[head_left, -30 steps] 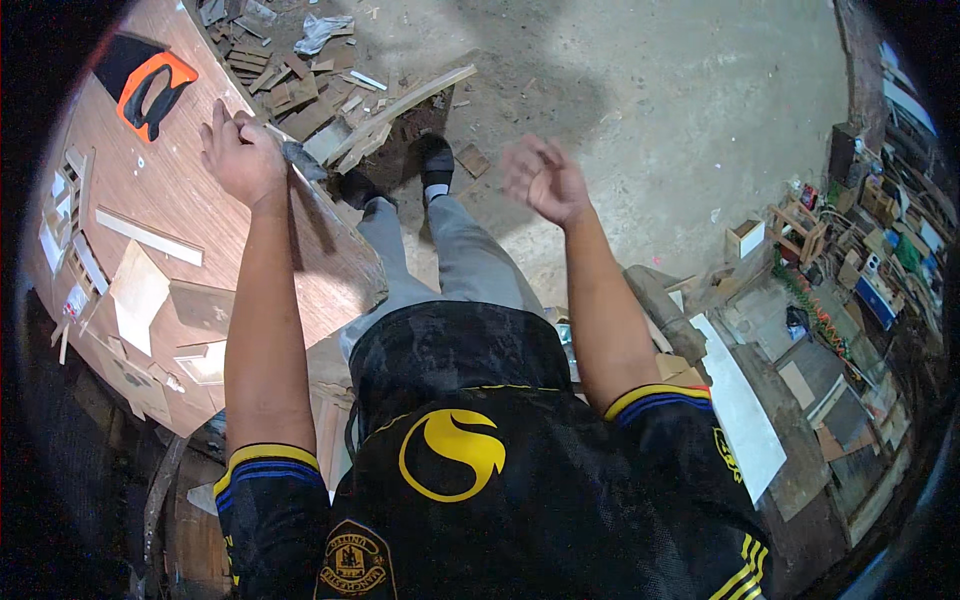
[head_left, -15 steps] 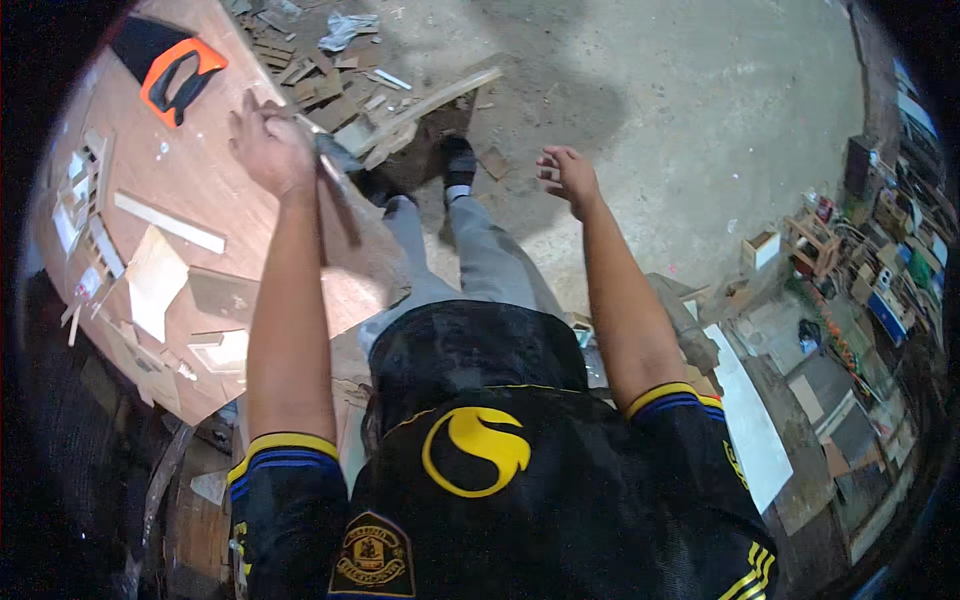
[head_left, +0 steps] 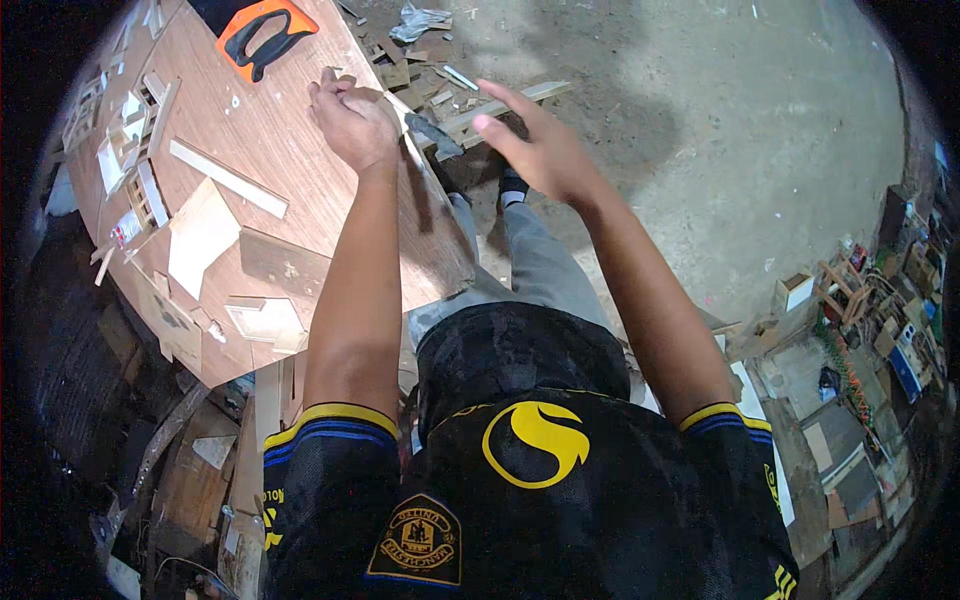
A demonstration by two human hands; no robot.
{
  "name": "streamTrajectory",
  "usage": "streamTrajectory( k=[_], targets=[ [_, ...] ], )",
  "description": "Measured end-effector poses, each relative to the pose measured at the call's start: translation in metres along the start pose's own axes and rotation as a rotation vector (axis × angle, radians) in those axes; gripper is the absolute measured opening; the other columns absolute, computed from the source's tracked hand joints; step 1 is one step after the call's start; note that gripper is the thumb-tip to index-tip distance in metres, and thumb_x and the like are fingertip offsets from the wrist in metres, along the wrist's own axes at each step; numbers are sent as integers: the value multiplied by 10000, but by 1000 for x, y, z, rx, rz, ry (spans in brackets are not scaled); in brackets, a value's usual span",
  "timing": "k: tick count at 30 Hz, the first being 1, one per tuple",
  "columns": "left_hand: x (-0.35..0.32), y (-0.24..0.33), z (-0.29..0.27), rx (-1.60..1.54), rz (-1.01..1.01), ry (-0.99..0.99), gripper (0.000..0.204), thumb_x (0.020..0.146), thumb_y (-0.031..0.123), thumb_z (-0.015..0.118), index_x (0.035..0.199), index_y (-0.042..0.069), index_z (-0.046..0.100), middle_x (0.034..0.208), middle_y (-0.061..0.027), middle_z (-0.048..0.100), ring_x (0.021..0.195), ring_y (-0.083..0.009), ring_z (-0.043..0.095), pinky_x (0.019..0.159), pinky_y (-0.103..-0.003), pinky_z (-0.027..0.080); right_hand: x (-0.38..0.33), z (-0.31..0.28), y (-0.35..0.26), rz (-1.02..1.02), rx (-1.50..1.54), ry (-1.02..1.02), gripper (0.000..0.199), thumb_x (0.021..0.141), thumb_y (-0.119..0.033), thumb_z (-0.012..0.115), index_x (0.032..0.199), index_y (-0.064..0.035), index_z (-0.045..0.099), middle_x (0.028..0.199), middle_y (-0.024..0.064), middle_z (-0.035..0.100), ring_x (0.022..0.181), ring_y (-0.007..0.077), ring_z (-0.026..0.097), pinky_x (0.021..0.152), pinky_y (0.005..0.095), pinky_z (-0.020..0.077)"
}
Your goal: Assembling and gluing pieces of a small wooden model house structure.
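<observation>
My left hand [head_left: 355, 122] is over the wooden tabletop [head_left: 290, 140], close to its right edge, with the fingers curled. What it holds, if anything, I cannot make out; the palm side is hidden. A handsaw with an orange and black handle [head_left: 265, 38] lies just beyond it, its blade running toward the far left. Beside the hand, at the table edge, is a dark grey object [head_left: 432, 137] of unclear kind. My right hand [head_left: 550, 155] hangs in the air right of the table, thumb and fingers apart, holding nothing.
On the table's left lie a pale wood strip [head_left: 228, 178], a light cut panel [head_left: 203, 237], a brown board [head_left: 283, 258] and small wooden frames [head_left: 150, 120]. Scraps and a long plank [head_left: 535, 95] litter the floor past the table. Boxes and clutter [head_left: 870, 300] line the right side.
My right hand has moved up and inward, toward my left hand, and its fingers have spread. The view has shifted, so the table appears further right; the left hand stays near the table edge.
</observation>
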State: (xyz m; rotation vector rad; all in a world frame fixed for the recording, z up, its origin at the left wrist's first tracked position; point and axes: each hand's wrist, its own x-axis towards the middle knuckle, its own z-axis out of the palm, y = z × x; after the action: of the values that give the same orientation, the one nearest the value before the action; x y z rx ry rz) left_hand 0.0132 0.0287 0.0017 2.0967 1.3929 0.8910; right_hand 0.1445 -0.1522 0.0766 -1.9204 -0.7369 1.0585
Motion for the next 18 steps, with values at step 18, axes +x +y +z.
streamTrajectory(
  k=[18],
  targets=[
    [4,-3,0,260,54,10,178,751,31,524,925,41,560,1320,-131,540,1275,-456,412,1044,-639,277,38,77,-85,-24,-962,-308,212,867,-133,532,893,-77,735,922,158,715,828,273,712,702,374,559]
  ],
)
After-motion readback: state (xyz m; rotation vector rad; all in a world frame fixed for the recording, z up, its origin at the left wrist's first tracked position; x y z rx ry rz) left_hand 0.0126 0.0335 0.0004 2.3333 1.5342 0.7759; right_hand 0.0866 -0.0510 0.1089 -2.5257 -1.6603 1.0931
